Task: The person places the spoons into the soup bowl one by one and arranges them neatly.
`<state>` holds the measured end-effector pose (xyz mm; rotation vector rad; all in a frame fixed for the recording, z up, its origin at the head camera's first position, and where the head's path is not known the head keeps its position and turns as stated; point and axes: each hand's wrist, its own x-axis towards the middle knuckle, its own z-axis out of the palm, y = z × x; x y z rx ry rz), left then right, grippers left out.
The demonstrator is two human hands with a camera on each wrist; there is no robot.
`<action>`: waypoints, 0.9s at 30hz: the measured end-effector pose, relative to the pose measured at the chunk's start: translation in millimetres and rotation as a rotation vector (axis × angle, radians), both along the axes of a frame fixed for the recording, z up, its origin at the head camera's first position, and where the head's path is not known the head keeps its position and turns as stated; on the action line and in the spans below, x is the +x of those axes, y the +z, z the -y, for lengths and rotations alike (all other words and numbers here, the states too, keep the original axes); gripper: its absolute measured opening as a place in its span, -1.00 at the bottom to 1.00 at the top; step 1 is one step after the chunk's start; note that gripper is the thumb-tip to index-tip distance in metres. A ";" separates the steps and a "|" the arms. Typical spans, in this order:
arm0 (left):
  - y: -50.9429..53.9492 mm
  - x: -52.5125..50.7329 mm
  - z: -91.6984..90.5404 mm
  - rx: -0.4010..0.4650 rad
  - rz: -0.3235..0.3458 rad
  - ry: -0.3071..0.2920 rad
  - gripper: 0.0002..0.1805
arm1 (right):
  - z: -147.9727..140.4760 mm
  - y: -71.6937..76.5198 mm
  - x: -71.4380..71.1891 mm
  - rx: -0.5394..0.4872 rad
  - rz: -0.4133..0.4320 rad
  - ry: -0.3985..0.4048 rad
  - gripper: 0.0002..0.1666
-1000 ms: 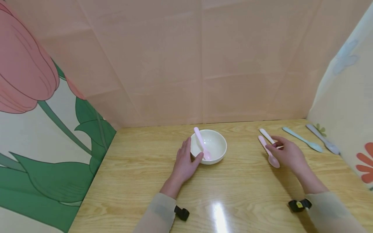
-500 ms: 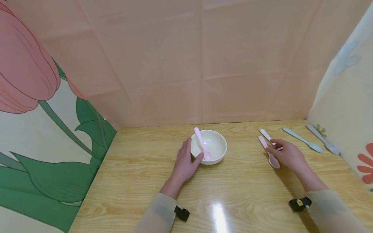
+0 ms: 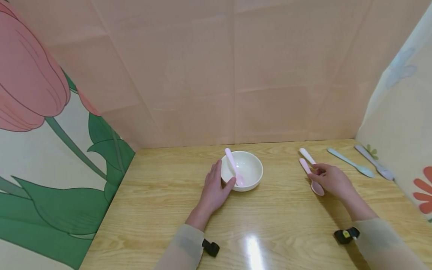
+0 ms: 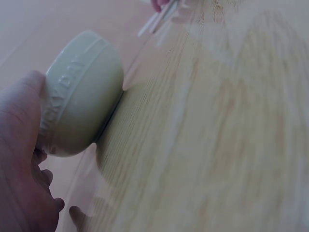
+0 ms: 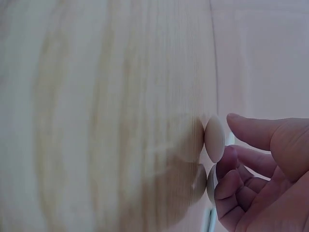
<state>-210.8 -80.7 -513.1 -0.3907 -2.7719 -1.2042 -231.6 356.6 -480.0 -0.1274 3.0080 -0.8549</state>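
Left hand [image 3: 213,189] clasps round white ceramic bowl [image 3: 254,168] from near left; right hand [image 3: 333,180] pinches slim white plastic spoon [image 3: 307,156] jutting far-left.

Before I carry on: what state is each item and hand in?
White bowl: upright on the table.
Inner pink spoon: leaning inside the white bowl.
Outer pink spoon: on the table, partly hidden.
White spoon: partly hidden.
Blue spoon: lying on the table.
Grey-purple spoon: lying on the table.
Left hand: holding the white bowl.
Right hand: at the white spoon, grip unclear.
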 end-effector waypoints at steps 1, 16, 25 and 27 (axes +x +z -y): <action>0.0 -0.1 0.0 -0.001 -0.002 0.000 0.04 | 0.4 0.7 0.2 0.001 0.005 -0.001 -0.29; 0.0 -0.4 0.0 -0.006 0.008 -0.001 0.05 | 4.0 4.0 -0.6 0.017 0.065 -0.024 -0.30; -0.6 -0.4 0.2 -0.002 0.013 -0.002 0.05 | 4.5 4.1 -1.4 0.040 0.072 -0.028 -0.29; -0.7 -0.6 0.2 -0.003 0.010 -0.001 0.05 | 4.5 4.2 -1.7 0.042 0.077 -0.025 -0.29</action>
